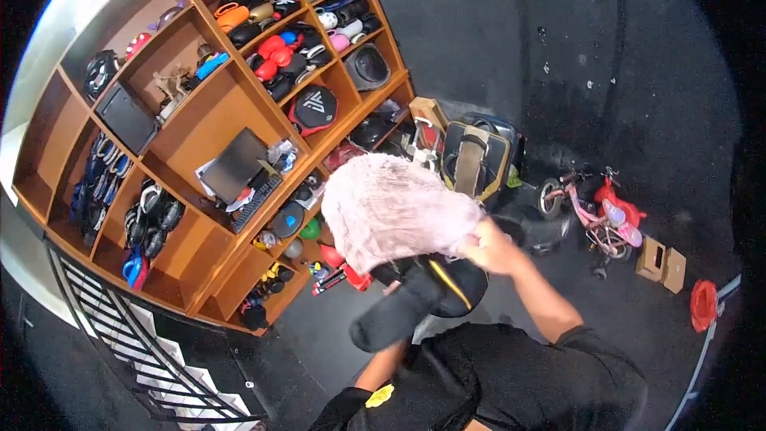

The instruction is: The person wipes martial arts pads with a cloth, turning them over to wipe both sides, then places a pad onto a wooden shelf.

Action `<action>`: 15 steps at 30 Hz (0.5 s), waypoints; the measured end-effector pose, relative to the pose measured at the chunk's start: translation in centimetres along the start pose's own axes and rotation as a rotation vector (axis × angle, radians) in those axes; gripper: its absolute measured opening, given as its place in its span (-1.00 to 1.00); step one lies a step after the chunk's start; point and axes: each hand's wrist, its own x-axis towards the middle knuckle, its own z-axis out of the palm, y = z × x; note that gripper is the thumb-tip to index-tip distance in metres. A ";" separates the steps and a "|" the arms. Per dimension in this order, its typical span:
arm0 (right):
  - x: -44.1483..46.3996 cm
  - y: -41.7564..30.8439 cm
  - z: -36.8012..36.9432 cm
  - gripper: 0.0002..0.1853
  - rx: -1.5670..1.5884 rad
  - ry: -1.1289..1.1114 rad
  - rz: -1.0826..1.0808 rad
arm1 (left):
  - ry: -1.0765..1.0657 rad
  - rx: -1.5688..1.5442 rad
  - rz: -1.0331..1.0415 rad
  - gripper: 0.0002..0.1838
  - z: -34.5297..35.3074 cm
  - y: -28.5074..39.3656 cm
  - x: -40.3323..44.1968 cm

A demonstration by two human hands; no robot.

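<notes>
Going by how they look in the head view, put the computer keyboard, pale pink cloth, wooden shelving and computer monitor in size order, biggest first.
1. Wooden shelving
2. Pale pink cloth, though nearness to the camera enlarges it
3. Computer monitor
4. Computer keyboard

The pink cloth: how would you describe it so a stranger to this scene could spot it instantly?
Find the large wooden shelving unit, then look from it toward the person's black shirt. Between them is the pink cloth, its edge held by the right hand. Its pale, crumpled fabric stands out from the black mitt-like item just below it.
</notes>
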 end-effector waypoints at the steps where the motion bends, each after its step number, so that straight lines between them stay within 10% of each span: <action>1: 0.0 0.4 -2.4 -0.63 -0.097 -0.207 0.283 | -0.006 -0.010 0.002 -0.36 0.8 0.5 1.2; 4: -2.2 0.9 -4.4 -0.59 0.975 0.392 0.093 | -0.001 -0.052 0.020 -0.36 2.3 1.7 3.5; 15: -4.2 -2.8 -3.7 -0.78 0.090 0.336 0.048 | 0.026 -0.112 0.127 -0.35 0.4 1.4 1.1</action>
